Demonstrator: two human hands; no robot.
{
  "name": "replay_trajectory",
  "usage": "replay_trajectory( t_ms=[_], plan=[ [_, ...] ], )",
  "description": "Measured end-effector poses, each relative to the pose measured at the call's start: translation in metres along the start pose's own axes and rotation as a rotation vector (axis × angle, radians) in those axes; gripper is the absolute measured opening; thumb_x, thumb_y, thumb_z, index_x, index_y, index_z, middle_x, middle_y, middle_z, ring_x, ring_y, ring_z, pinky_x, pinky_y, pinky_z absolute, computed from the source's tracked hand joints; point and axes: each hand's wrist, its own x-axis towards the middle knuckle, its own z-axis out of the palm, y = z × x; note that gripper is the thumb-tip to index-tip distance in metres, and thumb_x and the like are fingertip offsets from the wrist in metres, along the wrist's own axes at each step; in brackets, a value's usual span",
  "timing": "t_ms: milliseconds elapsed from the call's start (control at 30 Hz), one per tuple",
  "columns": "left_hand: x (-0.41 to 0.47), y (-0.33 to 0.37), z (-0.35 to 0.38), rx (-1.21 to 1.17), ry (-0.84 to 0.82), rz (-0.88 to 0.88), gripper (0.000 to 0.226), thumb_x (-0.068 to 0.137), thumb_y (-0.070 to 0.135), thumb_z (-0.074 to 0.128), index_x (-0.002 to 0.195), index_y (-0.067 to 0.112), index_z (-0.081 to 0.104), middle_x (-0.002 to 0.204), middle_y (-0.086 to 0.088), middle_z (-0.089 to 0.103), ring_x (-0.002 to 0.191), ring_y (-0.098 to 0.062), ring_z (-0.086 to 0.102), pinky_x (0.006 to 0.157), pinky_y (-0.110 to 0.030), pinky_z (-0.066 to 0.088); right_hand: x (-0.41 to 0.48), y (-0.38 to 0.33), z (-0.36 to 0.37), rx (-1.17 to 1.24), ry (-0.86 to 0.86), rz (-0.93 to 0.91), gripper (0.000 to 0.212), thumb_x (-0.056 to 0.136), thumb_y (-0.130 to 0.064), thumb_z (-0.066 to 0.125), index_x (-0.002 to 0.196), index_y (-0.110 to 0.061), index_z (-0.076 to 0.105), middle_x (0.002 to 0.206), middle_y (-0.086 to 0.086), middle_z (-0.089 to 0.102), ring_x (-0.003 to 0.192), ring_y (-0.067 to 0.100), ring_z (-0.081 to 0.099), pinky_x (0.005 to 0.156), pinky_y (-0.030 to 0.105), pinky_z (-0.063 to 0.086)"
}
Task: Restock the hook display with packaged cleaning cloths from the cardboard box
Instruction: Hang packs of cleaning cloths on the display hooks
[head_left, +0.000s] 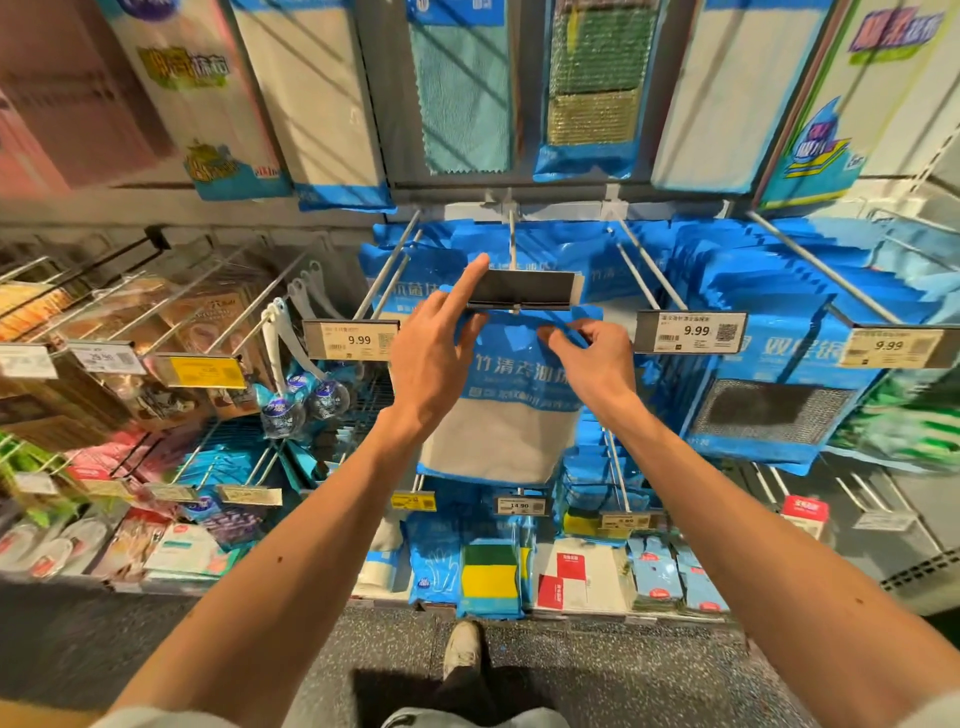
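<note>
Fingers (558, 339) of the right hand (597, 364) pinch the top edge of the blue cloth package (498, 415), which sits right under the centre hook (513, 244). Meanwhile the left hand (431, 358) has its index finger out straight, pushing on the flipped-up price tag holder (522, 288).

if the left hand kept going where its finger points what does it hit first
Most likely the price tag holder on the middle hook: the left hand has its index finger at the holder's left edge, though depth is unclear.
</note>
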Motion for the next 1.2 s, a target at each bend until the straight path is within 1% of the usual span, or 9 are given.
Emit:
replay_trajectory(
  t_ms=[100,433,567,700,800,933,1033,1133,1200],
  plan=[
    [0.001,-0.002,0.005,0.054,0.051,0.017,0.062,0.094,0.015,0.061,0.147,0.035,0.035,0.079,-0.004,0.053,0.068,-0.022,0.049,0.054,-0.042,0.044,0.005,-0.008,-0.001,-0.041,0.003,-0.034,0.011,0.086,-0.034,0.073,0.083,-0.023,0.073,0.082,-0.001,0.074,0.076,0.017,0.068,0.07,0.04,0.054],
    [-0.003,-0.01,0.012,0.143,0.096,0.079,0.065,0.096,0.008,0.057,0.149,0.031,0.029,0.079,-0.007,0.053,0.068,-0.023,0.047,0.053,-0.043,0.043,0.011,-0.011,0.011,-0.153,0.03,-0.052,0.023,0.085,-0.042,0.074,0.09,-0.02,0.072,0.072,-0.005,0.067,0.062,0.013,0.061,0.058,0.03,0.048],
    [-0.004,-0.005,0.014,0.072,0.032,0.023,0.075,0.094,0.003,0.057,0.151,0.036,0.021,0.084,-0.009,0.056,0.075,-0.026,0.052,0.062,-0.046,0.048,0.014,-0.004,0.011,-0.127,0.053,-0.068,0.028,0.083,-0.044,0.075,0.088,-0.018,0.064,0.081,-0.002,0.067,0.074,0.018,0.062,0.065,0.031,0.046],
    [-0.027,-0.009,0.021,-0.073,0.064,0.003,0.087,0.089,-0.004,0.062,0.154,0.024,0.011,0.123,-0.017,0.054,0.105,-0.03,0.052,0.087,-0.034,0.049,0.002,0.028,0.008,-0.073,0.053,-0.02,0.054,0.081,-0.046,0.077,0.12,-0.021,0.049,0.111,-0.003,0.059,0.099,0.016,0.054,0.08,0.032,0.043],
    [-0.063,-0.021,0.035,-0.165,0.139,-0.107,0.088,0.086,-0.004,0.067,0.154,0.011,0.013,0.148,-0.024,0.033,0.13,-0.029,0.039,0.105,-0.01,0.033,-0.005,0.059,0.008,-0.105,0.074,0.096,0.048,0.082,-0.046,0.076,0.108,-0.014,0.051,0.099,0.001,0.055,0.096,0.022,0.052,0.078,0.034,0.042],
    [-0.098,-0.037,0.06,-0.32,0.163,-0.349,0.074,0.094,0.009,0.065,0.154,0.013,0.022,0.148,-0.007,0.034,0.122,-0.016,0.051,0.101,-0.045,0.05,0.002,0.085,0.02,-0.023,0.154,-0.013,0.056,0.078,-0.043,0.079,0.122,-0.024,0.05,0.115,0.001,0.063,0.099,0.021,0.061,0.081,0.035,0.05],
    [-0.087,-0.051,0.078,-0.388,0.182,-0.471,0.065,0.095,0.02,0.064,0.151,0.015,0.032,0.133,-0.011,0.051,0.111,-0.022,0.056,0.09,-0.049,0.052,0.012,0.092,0.03,-0.051,0.154,-0.052,0.065,0.084,-0.042,0.075,0.138,-0.033,0.04,0.123,0.0,0.063,0.105,0.021,0.059,0.088,0.034,0.049],
    [-0.065,-0.071,0.09,-0.398,0.15,-0.481,0.062,0.096,0.024,0.061,0.152,0.019,0.033,0.128,-0.016,0.061,0.105,-0.034,0.064,0.082,-0.05,0.055,0.028,0.098,0.037,-0.002,0.132,-0.045,0.069,0.089,-0.033,0.072,0.147,-0.025,0.034,0.121,-0.003,0.06,0.1,0.011,0.055,0.078,0.009,0.04],
    [-0.047,-0.08,0.096,-0.409,0.109,-0.52,0.06,0.098,0.02,0.059,0.151,0.015,0.033,0.128,-0.011,0.059,0.109,-0.028,0.062,0.091,-0.046,0.053,0.042,0.101,0.045,-0.022,0.142,-0.037,0.071,0.09,-0.03,0.071,0.148,-0.017,0.034,0.122,-0.009,0.051,0.101,0.0,0.046,0.078,0.0,0.032]
  ],
)
